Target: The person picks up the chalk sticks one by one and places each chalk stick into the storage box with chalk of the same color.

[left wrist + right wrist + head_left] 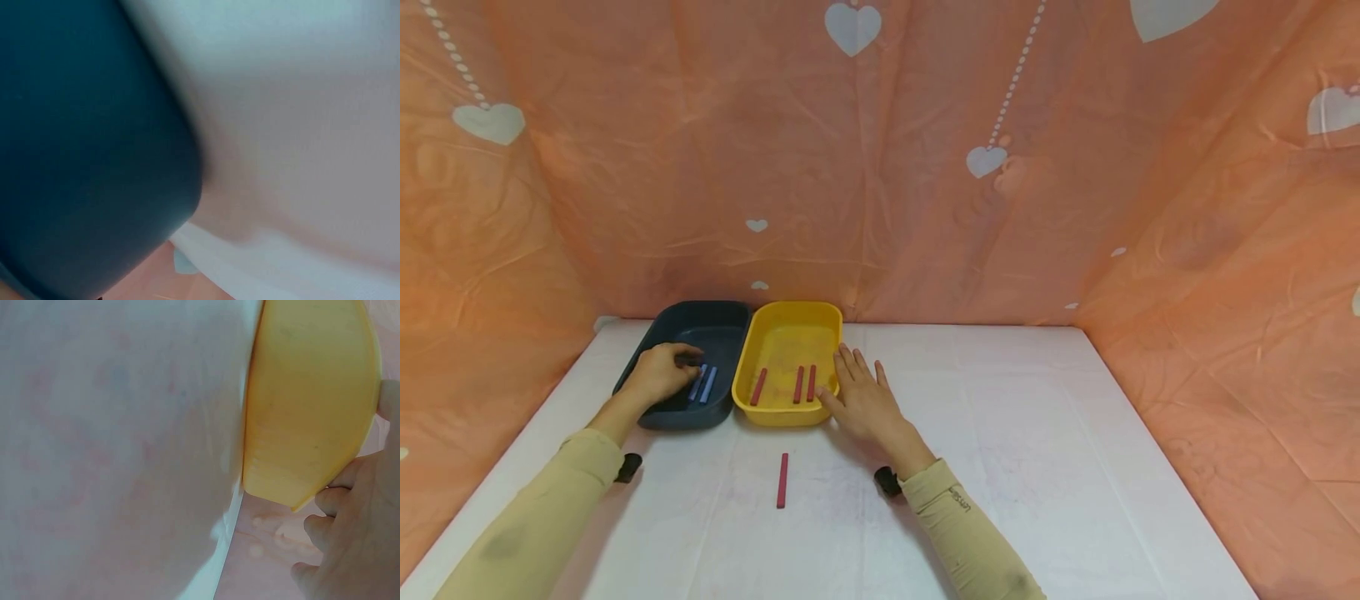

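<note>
My left hand (662,371) reaches over the left side of a dark blue tray (681,417), its fingers bent. Two blue sticks (708,385) lie in this tray beside the fingertips; whether the fingers pinch one is too small to tell. In the left wrist view the blue tray's outer wall (94,156) fills the left side, and no fingers show clearly. My right hand (868,404) has its fingers extended and touches the right rim of a yellow tray (790,417). Three red sticks (799,384) lie inside the yellow tray. The right wrist view shows fingers along its rim.
Another red stick (782,481) lies on the white table (1000,467) in front of the yellow tray. The two trays stand side by side near the table's back edge. An orange cloth (910,233) with white hearts hangs behind and at both sides.
</note>
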{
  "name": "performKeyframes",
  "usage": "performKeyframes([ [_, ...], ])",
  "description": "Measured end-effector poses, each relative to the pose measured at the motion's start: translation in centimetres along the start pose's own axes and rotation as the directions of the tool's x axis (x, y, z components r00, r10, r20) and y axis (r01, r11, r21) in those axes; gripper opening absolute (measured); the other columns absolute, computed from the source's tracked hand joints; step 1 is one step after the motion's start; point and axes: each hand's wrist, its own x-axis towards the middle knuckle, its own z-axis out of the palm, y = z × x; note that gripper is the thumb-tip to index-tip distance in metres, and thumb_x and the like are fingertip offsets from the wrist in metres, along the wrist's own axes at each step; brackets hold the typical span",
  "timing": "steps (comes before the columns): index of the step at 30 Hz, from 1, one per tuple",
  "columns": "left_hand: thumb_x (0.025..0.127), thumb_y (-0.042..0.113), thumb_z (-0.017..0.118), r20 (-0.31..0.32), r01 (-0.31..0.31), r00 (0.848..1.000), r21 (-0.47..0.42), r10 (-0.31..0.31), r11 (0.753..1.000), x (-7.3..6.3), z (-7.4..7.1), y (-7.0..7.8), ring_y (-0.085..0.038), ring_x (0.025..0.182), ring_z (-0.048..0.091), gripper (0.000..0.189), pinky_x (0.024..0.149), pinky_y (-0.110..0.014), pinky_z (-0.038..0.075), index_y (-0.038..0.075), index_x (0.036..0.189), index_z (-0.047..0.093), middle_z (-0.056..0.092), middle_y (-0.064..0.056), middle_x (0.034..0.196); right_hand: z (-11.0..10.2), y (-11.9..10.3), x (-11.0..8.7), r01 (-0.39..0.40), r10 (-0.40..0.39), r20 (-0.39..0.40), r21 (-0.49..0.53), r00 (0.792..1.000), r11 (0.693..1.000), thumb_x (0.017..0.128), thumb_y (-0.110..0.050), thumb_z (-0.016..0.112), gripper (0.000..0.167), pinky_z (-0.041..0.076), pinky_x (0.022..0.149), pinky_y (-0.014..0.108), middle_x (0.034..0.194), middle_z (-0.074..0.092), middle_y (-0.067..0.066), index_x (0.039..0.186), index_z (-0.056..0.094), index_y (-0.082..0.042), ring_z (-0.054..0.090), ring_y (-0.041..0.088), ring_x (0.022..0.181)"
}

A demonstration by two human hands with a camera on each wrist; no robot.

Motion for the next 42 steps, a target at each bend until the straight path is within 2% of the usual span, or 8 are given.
performKeyframes([
  [9,0.102,0.023,0.064,-0.003,0.064,0.998,-0.079,-0.065,0.995,-1.1,-0.3,1.5,-0.048,0.114,0.063,0.053,0.094,-0.060,0.052,-0.011,0.140,0.051,0.056,-0.036,0.134,0.0,0.1,0.0,0.006,-0.006,-0.008,0.004,1.000,1.000,0.109,-0.057,0.034,0.077,0.008,0.127,0.055,0.174,0.011,0.006,0.166,0.020,-0.008,0.012,0.026,0.160],
  [12,0.103,0.025,0.063,-0.019,0.082,0.996,-0.114,-0.085,0.990,-1.6,-0.2,2.2,-0.047,0.116,0.063,0.056,0.092,-0.057,0.054,-0.011,0.143,0.047,0.054,-0.035,0.139,-0.2,-0.1,-0.1,0.009,-0.008,-0.014,0.008,1.000,1.000,0.109,-0.056,0.035,0.076,0.009,0.127,0.056,0.174,0.012,0.006,0.166,0.021,-0.007,0.014,0.026,0.160],
  [15,0.104,0.025,0.062,-0.044,0.081,0.995,-0.148,-0.089,0.986,-2.4,-0.1,3.1,-0.044,0.114,0.064,0.057,0.085,-0.047,0.058,-0.010,0.145,0.045,0.055,-0.032,0.140,-0.2,-0.2,-0.2,0.008,-0.008,-0.014,0.009,1.000,1.000,0.109,-0.056,0.036,0.075,0.009,0.127,0.055,0.174,0.013,0.006,0.166,0.022,-0.008,0.014,0.026,0.160],
  [18,0.104,0.025,0.063,-0.069,0.058,0.995,-0.183,-0.072,0.981,-3.3,-0.1,4.1,-0.040,0.111,0.065,0.056,0.077,-0.033,0.057,-0.008,0.145,0.046,0.057,-0.030,0.138,-0.2,-0.2,-0.2,0.007,-0.006,-0.012,0.010,1.000,1.000,0.109,-0.055,0.036,0.076,0.009,0.127,0.056,0.174,0.012,0.006,0.166,0.021,-0.008,0.014,0.026,0.160],
  [22,0.104,0.030,0.063,-0.082,0.032,0.995,-0.227,-0.051,0.973,-4.4,-0.2,5.3,-0.038,0.111,0.064,0.056,0.072,-0.024,0.053,-0.005,0.145,0.047,0.058,-0.027,0.138,-0.2,-0.2,-0.2,0.007,-0.006,-0.011,0.012,1.000,1.000,0.109,-0.056,0.036,0.076,0.009,0.127,0.056,0.174,0.012,0.006,0.166,0.021,-0.007,0.014,0.027,0.160],
  [30,0.104,0.027,0.065,-0.090,-0.018,0.996,-0.260,-0.006,0.965,-6.2,0.3,7.2,-0.038,0.115,0.063,0.053,0.080,-0.028,0.055,-0.003,0.145,0.049,0.060,-0.024,0.137,-0.2,-0.1,-0.2,0.009,-0.009,-0.005,0.007,1.000,1.000,0.109,-0.057,0.034,0.077,0.009,0.127,0.056,0.174,0.012,0.007,0.166,0.020,-0.007,0.013,0.027,0.160],
  [37,0.102,0.019,0.068,-0.098,-0.072,0.994,-0.271,0.047,0.960,-7.6,1.2,8.3,-0.031,0.106,0.065,0.047,0.077,-0.019,0.051,-0.002,0.142,0.052,0.062,-0.023,0.134,-0.4,-0.2,-0.3,0.008,-0.008,-0.008,0.017,1.000,1.000,0.109,-0.056,0.035,0.077,0.009,0.126,0.057,0.174,0.012,0.008,0.165,0.021,-0.006,0.013,0.028,0.160],
  [42,0.098,0.014,0.071,-0.121,-0.123,0.988,-0.268,0.093,0.955,-8.8,2.0,8.8,-0.024,0.096,0.065,0.045,0.073,-0.020,0.051,-0.004,0.136,0.056,0.064,-0.023,0.128,-0.4,-0.2,-0.4,0.011,-0.011,0.001,0.016,1.000,1.000,0.109,-0.056,0.034,0.077,0.008,0.127,0.056,0.174,0.011,0.008,0.166,0.019,-0.006,0.012,0.027,0.160],
])
